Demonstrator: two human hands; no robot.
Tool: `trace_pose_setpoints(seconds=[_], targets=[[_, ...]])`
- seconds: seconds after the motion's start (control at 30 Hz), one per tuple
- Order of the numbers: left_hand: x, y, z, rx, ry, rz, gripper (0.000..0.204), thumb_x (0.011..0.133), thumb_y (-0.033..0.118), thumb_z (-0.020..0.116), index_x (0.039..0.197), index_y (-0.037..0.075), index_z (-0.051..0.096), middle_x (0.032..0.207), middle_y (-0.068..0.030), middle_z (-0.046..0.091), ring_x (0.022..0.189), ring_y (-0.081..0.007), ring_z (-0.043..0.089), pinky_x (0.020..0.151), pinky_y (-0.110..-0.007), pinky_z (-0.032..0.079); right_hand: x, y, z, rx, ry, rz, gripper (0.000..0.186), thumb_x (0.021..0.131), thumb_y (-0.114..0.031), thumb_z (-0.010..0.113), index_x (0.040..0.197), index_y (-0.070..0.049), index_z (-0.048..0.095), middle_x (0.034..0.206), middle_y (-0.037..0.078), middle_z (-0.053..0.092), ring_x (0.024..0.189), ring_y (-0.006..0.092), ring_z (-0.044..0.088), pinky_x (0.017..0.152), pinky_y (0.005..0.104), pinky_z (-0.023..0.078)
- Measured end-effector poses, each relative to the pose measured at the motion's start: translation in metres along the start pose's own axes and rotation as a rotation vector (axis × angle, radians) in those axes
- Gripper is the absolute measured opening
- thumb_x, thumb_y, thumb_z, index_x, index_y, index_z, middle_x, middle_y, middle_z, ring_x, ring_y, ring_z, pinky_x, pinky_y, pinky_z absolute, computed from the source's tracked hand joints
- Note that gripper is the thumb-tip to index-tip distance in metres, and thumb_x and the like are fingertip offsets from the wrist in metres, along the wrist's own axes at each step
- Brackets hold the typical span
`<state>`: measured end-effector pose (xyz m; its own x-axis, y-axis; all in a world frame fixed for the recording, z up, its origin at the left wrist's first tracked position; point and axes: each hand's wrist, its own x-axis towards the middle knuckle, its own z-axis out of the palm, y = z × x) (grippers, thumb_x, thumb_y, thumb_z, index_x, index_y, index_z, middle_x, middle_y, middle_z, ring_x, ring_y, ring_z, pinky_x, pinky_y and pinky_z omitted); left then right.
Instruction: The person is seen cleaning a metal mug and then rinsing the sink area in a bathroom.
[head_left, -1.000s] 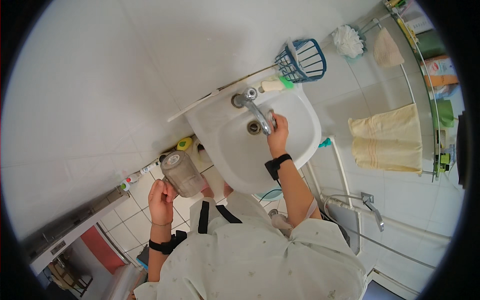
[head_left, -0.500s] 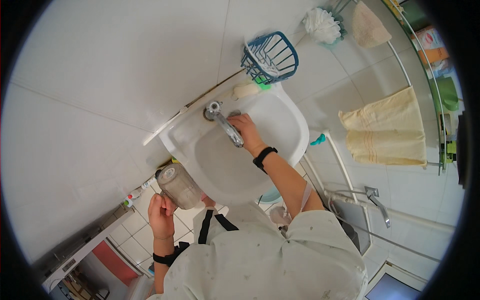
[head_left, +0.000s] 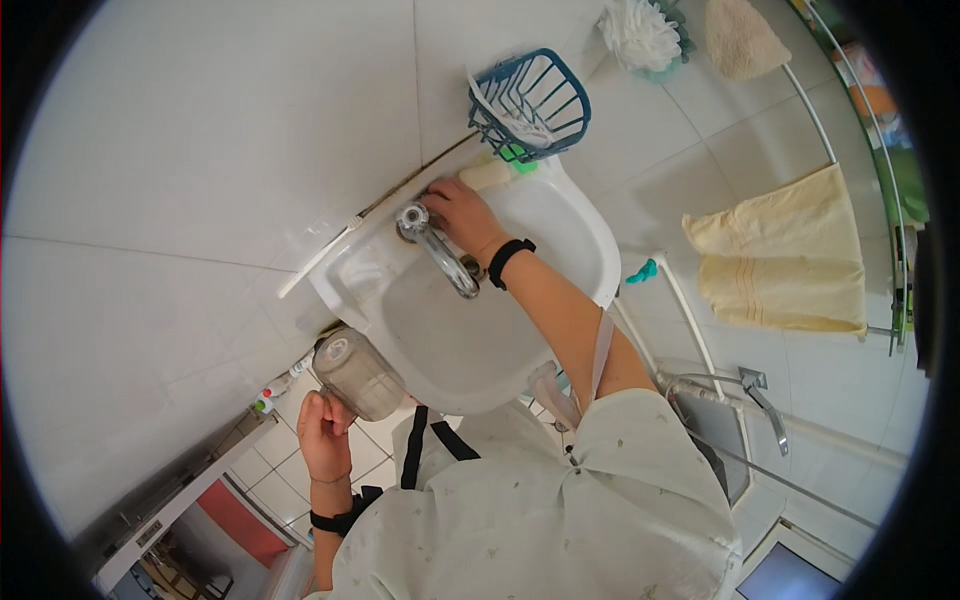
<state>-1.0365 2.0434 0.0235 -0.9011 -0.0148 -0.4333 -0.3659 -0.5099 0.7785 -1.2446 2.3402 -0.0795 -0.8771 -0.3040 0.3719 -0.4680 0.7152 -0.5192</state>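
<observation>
Holding clear jar (head_left: 357, 372) in left hand (head_left: 324, 436) grip; right hand (head_left: 462, 216) closed on faucet (head_left: 432, 245) over sink (head_left: 560, 215).

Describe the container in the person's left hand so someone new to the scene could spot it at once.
Start at the white sink fixed to the tiled wall, with the chrome tap that the right hand touches. At the sink's rim farthest from the blue wire basket, the left hand holds a jar. It is the only clear, cylindrical container there, greyish and see-through.
</observation>
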Motion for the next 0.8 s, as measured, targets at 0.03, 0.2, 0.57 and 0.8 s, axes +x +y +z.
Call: trace_pose_setpoints(seconds=[0.03,0.2,0.57,0.8], targets=[[-0.001,-0.001,-0.002,0.007,0.011,0.010,0.030,0.096,0.024,0.043,0.070,0.010,0.039,0.061,-0.0018,0.043,0.052,-0.0096,0.031,0.054,-0.025,0.027,0.000,0.001,0.001,-0.001,-0.002,0.004,0.029,0.069,0.001,0.062,0.096,-0.009,0.065,0.105,0.009,0.056,0.104,0.0287,0.051,0.088,0.0364,0.045],[-0.006,0.000,-0.010,-0.013,0.002,0.022,0.030,0.097,0.025,0.042,0.071,0.010,0.039,0.063,-0.0016,0.044,0.052,-0.0088,0.031,0.053,-0.024,0.027,-0.012,-0.001,0.002,-0.093,0.055,0.070,0.032,0.067,0.001,0.061,0.098,-0.009,0.064,0.105,0.008,0.056,0.102,0.0290,0.051,0.089,0.0367,0.044],[-0.019,0.002,-0.037,-0.082,0.032,0.036,0.030,0.097,0.025,0.042,0.071,0.010,0.038,0.062,-0.0024,0.042,0.053,-0.0088,0.029,0.054,-0.024,0.027,-0.028,-0.006,-0.009,-0.071,-0.043,0.043,0.041,0.066,0.007,0.056,0.103,-0.008,0.063,0.108,0.009,0.057,0.107,0.0298,0.050,0.092,0.0364,0.044],[-0.018,0.002,-0.033,-0.034,0.045,0.033,0.030,0.097,0.024,0.042,0.071,0.010,0.038,0.061,-0.0026,0.042,0.053,-0.0093,0.029,0.054,-0.025,0.026,-0.003,-0.015,-0.012,0.027,0.006,0.000,0.036,0.069,0.002,0.062,0.104,-0.007,0.061,0.115,0.011,0.056,0.105,0.0318,0.051,0.090,0.0389,0.044]])
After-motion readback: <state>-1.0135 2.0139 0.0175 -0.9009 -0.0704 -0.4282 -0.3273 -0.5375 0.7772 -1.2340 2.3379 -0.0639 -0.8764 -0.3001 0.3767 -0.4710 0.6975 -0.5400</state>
